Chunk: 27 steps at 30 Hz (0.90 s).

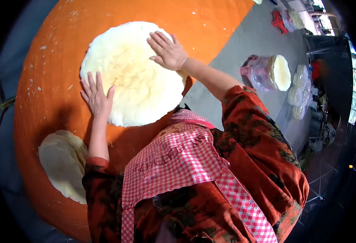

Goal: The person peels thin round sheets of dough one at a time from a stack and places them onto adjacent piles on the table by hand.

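Observation:
A large, round, whitish sheet [135, 81] with a yellowish middle and uneven edges lies on the orange surface in front of me. It looks soft and thick, but I cannot tell its material. My left hand [98, 97] rests flat at its left edge, fingers stretched out and slightly spread. On its upper right part lies my right hand [170, 52], palm down with fingers extended. Neither hand grips anything. Beside my left forearm sits a second pale round piece [62, 164], like a stack of thin layers, partly hidden behind my sleeve.
The orange work surface [48, 97] carries small white scraps. To the right on the grey floor [230, 50], a stack of pale rounds [280, 73] in clear plastic sits on a pinkish stool [246, 69]. Plastic-wrapped bundles [299, 91] and a red stool [278, 22] stand farther off.

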Tool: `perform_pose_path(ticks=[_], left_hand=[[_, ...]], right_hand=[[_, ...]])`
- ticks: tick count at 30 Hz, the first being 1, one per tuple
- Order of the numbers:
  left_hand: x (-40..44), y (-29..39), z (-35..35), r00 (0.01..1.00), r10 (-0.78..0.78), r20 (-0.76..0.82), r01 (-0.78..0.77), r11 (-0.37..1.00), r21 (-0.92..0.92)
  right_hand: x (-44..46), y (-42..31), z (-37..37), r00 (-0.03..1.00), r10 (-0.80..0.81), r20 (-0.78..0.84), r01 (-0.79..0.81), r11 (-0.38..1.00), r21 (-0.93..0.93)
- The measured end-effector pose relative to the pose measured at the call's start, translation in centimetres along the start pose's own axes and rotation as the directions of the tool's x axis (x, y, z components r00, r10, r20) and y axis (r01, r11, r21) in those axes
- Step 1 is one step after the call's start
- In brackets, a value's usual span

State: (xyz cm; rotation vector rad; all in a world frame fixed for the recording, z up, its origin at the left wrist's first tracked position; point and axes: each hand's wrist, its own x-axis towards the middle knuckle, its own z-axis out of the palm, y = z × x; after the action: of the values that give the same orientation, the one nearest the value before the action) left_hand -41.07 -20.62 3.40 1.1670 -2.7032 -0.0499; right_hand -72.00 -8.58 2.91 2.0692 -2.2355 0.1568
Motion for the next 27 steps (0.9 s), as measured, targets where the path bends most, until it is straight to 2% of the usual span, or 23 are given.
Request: perform_pose_path(ticks=[2,6,7,9,10,11,12,14,15,17,18,20,23,26,27], left_hand=[[0.2,0.0,0.6,1.000,-0.007,0.014,0.008,1.000,-0.019],[0.5,-0.6,1.6,0.998,0.069,-0.012,-0.070,0.996,-0.057],[0.5,-0.8,2.2,0.996,0.088,-0.029,-0.089,0.995,-0.038],[0.4,-0.5,1.7,0.996,0.092,0.002,-0.092,0.995,0.030],[0.2,-0.6,2.1,0.995,0.095,-0.026,-0.095,0.995,0.007],[0.3,-0.4,2.0,0.997,0.073,0.004,-0.073,0.997,0.028],[0.3,-0.4,1.8,0.998,0.048,0.037,-0.050,0.998,0.049],[0.2,-0.3,1.8,0.998,0.060,0.014,-0.060,0.998,0.028],[0.1,-0.3,1.7,0.998,0.057,0.017,-0.057,0.998,0.018],[0.2,-0.2,1.7,0.999,0.027,0.035,-0.028,0.999,0.028],[0.3,-0.2,1.6,0.998,0.009,0.060,-0.011,0.999,0.043],[0.4,0.1,1.1,0.993,-0.030,0.112,0.021,0.997,0.078],[0.4,0.0,0.9,0.992,-0.023,0.124,0.022,1.000,0.009],[0.7,-0.2,0.8,0.991,-0.015,0.135,0.015,1.000,0.003],[0.8,-0.2,0.7,0.988,-0.025,0.153,0.025,1.000,0.005]], right_hand=[[-0.2,0.1,0.9,1.000,0.016,-0.016,-0.014,0.993,0.115],[-0.2,0.5,1.6,0.999,0.032,0.020,-0.034,0.991,0.131],[-0.3,0.9,1.6,0.999,0.033,-0.040,-0.023,0.968,0.249],[0.0,2.3,-0.2,0.998,0.009,0.064,-0.037,0.892,0.451],[-0.1,2.9,-1.1,0.995,-0.011,0.102,-0.047,0.838,0.544],[-0.9,2.7,-1.8,0.959,0.181,-0.220,-0.044,0.857,0.514],[-1.9,2.9,-2.5,0.884,0.413,-0.220,-0.176,0.730,0.660],[-4.8,3.1,-4.1,0.628,0.772,-0.095,-0.306,0.358,0.882],[-6.7,2.7,-5.0,0.652,0.752,0.097,-0.413,0.245,0.877],[-10.3,0.4,-7.2,0.629,0.628,0.458,-0.617,0.045,0.785],[-11.3,-0.8,-7.5,0.613,0.540,0.576,-0.610,-0.140,0.780],[-11.9,-2.5,-7.7,0.586,0.480,0.652,-0.534,-0.376,0.757],[-11.2,-2.7,-5.9,0.468,0.593,0.655,-0.563,-0.372,0.738],[-11.0,-3.2,-7.6,0.430,0.544,0.721,-0.608,-0.416,0.676],[-10.9,-3.4,-7.9,0.438,0.533,0.724,-0.577,-0.450,0.681]])
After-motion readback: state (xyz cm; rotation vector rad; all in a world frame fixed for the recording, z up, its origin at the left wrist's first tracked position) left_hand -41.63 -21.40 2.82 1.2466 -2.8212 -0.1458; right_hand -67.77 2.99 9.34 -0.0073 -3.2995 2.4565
